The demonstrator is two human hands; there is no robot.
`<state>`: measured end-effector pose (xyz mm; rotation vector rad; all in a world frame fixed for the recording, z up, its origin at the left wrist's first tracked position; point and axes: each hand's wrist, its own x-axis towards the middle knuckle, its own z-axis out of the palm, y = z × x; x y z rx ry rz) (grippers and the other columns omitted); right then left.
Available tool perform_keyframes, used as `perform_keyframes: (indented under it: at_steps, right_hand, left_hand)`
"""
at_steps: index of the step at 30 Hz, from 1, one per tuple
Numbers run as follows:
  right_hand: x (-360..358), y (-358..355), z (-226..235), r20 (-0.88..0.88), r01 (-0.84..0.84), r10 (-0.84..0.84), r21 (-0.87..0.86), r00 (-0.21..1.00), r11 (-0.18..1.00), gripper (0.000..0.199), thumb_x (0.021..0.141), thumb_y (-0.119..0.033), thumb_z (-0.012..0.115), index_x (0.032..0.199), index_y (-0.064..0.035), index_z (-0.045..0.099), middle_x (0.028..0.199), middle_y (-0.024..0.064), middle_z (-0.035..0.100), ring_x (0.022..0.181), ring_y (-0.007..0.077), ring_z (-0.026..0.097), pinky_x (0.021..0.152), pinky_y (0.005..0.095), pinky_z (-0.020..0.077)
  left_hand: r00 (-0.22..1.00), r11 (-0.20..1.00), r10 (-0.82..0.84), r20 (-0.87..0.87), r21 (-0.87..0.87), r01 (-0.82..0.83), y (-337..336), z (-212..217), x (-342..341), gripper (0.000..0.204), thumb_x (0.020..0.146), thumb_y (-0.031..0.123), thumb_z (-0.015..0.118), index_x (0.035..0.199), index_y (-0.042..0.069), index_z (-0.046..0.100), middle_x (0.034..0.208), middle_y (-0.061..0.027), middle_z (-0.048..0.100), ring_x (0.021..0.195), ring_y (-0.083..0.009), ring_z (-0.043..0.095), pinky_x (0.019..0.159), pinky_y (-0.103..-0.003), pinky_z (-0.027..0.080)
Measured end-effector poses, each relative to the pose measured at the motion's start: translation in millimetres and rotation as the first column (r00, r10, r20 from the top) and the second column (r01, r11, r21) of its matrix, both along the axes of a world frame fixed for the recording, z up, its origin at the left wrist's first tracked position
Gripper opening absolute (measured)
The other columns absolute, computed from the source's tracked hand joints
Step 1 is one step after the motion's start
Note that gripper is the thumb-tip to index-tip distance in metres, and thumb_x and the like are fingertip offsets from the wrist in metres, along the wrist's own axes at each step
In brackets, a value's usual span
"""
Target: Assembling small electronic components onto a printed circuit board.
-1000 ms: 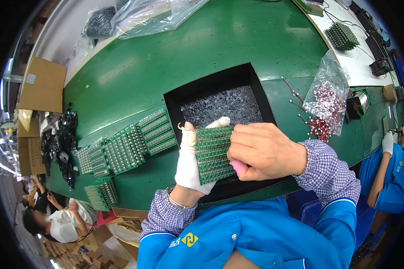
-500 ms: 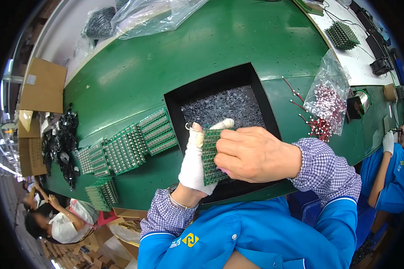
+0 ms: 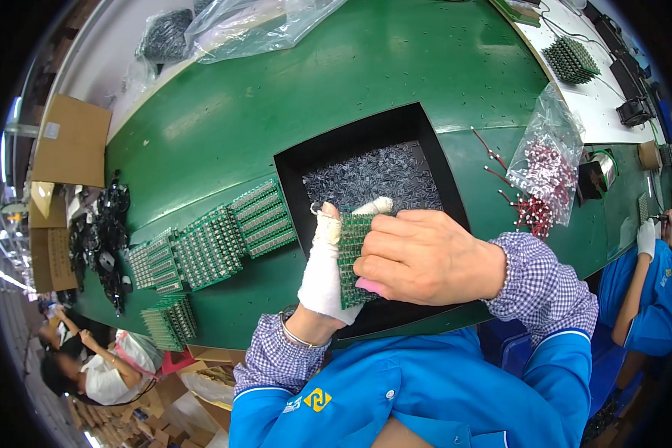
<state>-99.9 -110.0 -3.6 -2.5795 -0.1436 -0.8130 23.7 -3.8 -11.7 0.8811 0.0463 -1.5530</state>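
A green circuit board panel with rows of small parts is tilted up in my left hand, which wears a white glove with bare thumb tip. Over the panel's right side, my right hand is closed, its fingers bent against the board's face. Something pink shows at a fingertip of that hand; whatever the fingers pinch is hidden. Both hands are above the near part of a black tray. Many small dark pieces lie loose in the tray.
Left of the tray, several populated green panels lie in a row, with a stack of boards nearer me. A clear bag of red wires and a wire spool are at right. A co-worker's gloved hand is far right.
My right hand has shifted slightly on the panel, and more of the pink at its fingertip shows. My left hand and the panel have barely moved.
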Motion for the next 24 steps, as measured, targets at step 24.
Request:
perform_keyframes:
  at_steps: [24]
  right_hand:
    - [-4,3,0,0.020,0.003,-0.003,0.034,1.000,0.999,0.018,0.072,-0.011,0.068,0.085,-0.0075,0.057,0.080,0.0040,0.051,0.069,0.0187,0.050,0.055,0.0282,0.0404]
  left_hand:
    - [0.996,0.999,0.052,-0.070,0.016,-0.051,-3,0,3,0.072,0.095,0.063,0.037,0.124,0.000,0.058,0.108,-0.0132,0.065,0.087,-0.0190,0.065,0.071,-0.026,0.055]
